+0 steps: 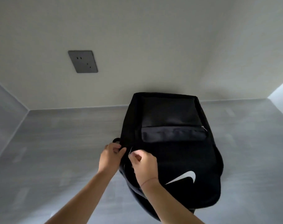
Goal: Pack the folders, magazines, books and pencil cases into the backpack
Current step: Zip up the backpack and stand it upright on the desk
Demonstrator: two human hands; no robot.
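A white wall [153, 38] is filling the upper half of the view, and a grey wood-grain surface [57, 143] is spreading out below it. Whether that surface is a floor or a tabletop is not showing.

The black backpack [178, 159] is lying on this surface with its front face up and its far end touching the wall, which is probably stopping it from sliding while the zip is being worked. Its near end is running out of view at the bottom edge.

The left hand [110, 156] is curling its fingers and thumb around the fabric at the bag's left edge, seemingly bracing it so the zip has something to pull against. The right hand [144, 165], just beside it, is pinching a small silver zip pull [130, 150] between thumb and forefinger, with its other fingers tucked in. Judging by this, the main compartment is only now being opened.

The front pocket [171, 117] is sitting zipped, its own puller [204, 128] resting at the right end. A white swoosh logo [184, 177] is showing nearer the person. A dark socket plate [82, 61] is sitting on the wall, well apart from the bag. A small black loop [116, 140] is peeking out behind the left hand.

The zip track is blending into the black cloth, so how far it is open is hard to tell. No folders, magazines, books or pencil cases are showing.
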